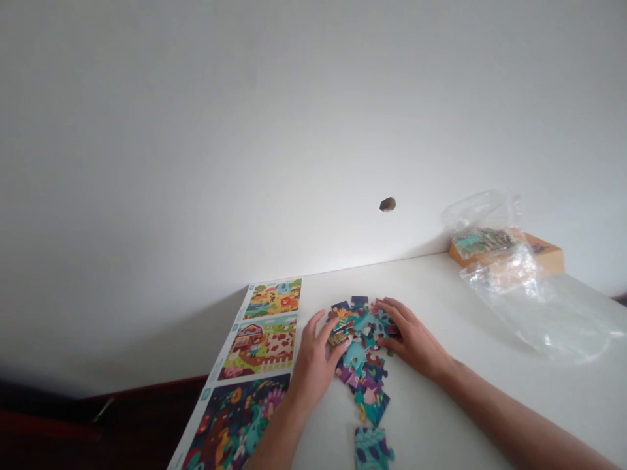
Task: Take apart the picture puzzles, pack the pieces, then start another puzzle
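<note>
Puzzle pieces (372, 406) in teal, purple and navy, flecked with yellow, lie heaped on a white table (431, 287). To the left, a picture sheet (259, 346) runs from a yellow-green farm scene at the far end, through a red barn and brown-patched white hide, to dark navy at the near end. Far right, an orange box (548, 258) shows beside a clear plastic bag (539, 307).

The left hand (316, 369) arches with its fingers (317, 324) curled downward, while the right hand (414, 339) lies low, fingers spread.
</note>
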A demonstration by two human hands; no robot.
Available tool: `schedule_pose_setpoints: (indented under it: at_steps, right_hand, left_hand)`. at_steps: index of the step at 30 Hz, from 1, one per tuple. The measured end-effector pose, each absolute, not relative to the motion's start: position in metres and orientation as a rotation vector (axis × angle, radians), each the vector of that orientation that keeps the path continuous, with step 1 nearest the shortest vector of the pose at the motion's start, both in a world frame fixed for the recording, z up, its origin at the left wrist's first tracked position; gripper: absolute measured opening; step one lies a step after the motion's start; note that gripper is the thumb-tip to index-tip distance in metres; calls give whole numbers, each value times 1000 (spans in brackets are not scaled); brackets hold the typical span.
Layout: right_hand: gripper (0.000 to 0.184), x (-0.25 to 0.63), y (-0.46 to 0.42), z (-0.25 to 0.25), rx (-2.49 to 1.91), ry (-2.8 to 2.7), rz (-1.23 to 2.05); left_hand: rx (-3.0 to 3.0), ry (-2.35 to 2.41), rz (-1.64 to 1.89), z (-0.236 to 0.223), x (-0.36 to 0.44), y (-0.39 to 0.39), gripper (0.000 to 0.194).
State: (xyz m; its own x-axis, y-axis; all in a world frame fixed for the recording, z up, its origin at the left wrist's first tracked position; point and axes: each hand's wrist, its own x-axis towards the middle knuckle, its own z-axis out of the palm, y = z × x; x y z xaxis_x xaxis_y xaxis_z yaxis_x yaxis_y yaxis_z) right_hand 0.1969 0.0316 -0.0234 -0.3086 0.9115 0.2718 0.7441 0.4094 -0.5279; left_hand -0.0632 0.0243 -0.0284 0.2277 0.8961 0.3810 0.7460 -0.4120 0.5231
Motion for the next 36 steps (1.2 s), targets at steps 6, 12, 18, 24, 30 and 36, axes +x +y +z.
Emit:
schedule_pose_setpoints:
  at_steps: [6, 12, 18, 24, 30, 36]
  right_hand:
    - [29, 195, 30, -18, -1511, -1989, 354]
    - [17, 190, 26, -12, -1267, -2062, 421]
    - [48, 188, 22, -7, -1079, -2389, 337]
    - [34, 194, 27, -16, -1254, -2363, 227]
    - [45, 186, 14, 4, -1073, -2497, 360]
    - [32, 181, 16, 1, -1189, -2473, 342]
  left_hand:
    - [2323, 1382, 953, -9, -57, 19, 6]
    - [2378, 1264, 754, -9, -56, 14, 40]
    - [2368, 1295, 667, -17, -61, 14, 47]
    - [2388, 1377, 676, -16, -62, 16, 49]
    - [2428, 1328, 683, -15, -64, 16, 49]
    - [2418, 1272, 762, -4, -64, 16, 51]
